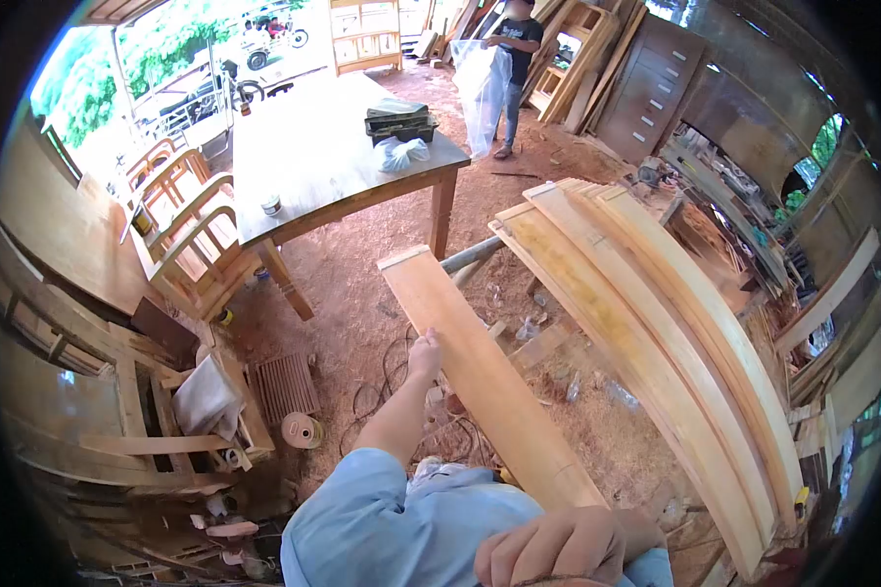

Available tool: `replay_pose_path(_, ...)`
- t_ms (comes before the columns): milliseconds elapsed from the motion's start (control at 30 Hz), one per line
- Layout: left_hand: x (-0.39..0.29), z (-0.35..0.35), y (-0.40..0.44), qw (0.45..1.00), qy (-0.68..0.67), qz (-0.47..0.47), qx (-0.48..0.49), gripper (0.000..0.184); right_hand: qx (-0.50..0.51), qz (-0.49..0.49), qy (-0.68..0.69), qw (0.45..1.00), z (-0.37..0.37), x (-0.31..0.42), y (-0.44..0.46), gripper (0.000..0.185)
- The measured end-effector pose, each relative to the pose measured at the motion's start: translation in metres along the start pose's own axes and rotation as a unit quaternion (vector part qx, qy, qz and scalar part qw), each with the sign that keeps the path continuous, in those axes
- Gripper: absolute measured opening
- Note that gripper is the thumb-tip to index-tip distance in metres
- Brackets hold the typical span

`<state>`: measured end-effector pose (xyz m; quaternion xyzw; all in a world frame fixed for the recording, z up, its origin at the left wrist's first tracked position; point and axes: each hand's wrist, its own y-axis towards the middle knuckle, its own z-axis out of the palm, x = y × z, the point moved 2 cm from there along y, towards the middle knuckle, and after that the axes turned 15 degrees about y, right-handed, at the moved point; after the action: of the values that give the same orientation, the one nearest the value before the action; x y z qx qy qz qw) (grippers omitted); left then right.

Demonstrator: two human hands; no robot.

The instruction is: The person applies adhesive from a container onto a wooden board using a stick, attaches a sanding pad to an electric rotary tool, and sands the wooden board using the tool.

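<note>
A long, flat wooden board (494, 372) slants from the middle of the view down toward my body. My left hand (424, 356) is closed on its left edge, partway along, with that arm stretched forward. Close to the camera, my right hand (553, 548) is curled with its knuckles up at the board's near end. That end disappears behind the hand, so the fingertips and their contact are hidden. To the right, several long planks (646, 313) lie side by side on a support.
Ahead stands a large table (313, 147) with a dark toolbox (401, 122), a plastic bag (401, 154) and a small can (271, 205). Wooden chairs (191, 220) are on the left. A person (514, 68) holds clear plastic sheeting (480, 93). Cables (367, 396) lie on the sawdust-covered floor.
</note>
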<state>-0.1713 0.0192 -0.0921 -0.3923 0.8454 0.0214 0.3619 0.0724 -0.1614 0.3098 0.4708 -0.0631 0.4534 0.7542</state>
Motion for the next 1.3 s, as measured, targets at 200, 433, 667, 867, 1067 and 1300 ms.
replay_pose_path(200,0.011,0.014,0.013,1.0,0.018,0.012,-0.02,0.066,0.123,0.016,-0.041,0.991,0.002,0.004,-0.015,0.043)
replay_pose_path(433,0.007,0.006,0.01,1.0,0.001,0.018,-0.015,0.067,-0.059,0.058,-0.179,0.98,0.012,0.021,-0.008,0.015)
replay_pose_path(667,0.011,0.012,0.019,1.0,0.007,0.01,0.001,0.065,-0.081,-0.051,-0.061,0.994,0.039,0.03,-0.011,0.037)
replay_pose_path(867,0.017,0.019,0.03,0.998,-0.035,0.051,0.001,0.067,0.027,-0.086,-0.017,0.996,0.048,0.014,-0.009,0.076)
replay_pose_path(1067,0.024,0.026,0.042,0.985,-0.152,0.05,0.06,0.06,0.052,-0.021,-0.112,0.992,0.046,0.027,-0.024,0.082)
replay_pose_path(1300,0.038,0.06,0.05,0.948,-0.293,0.07,0.101,0.046,0.009,-0.166,-0.124,0.978,0.055,0.027,-0.033,0.089)
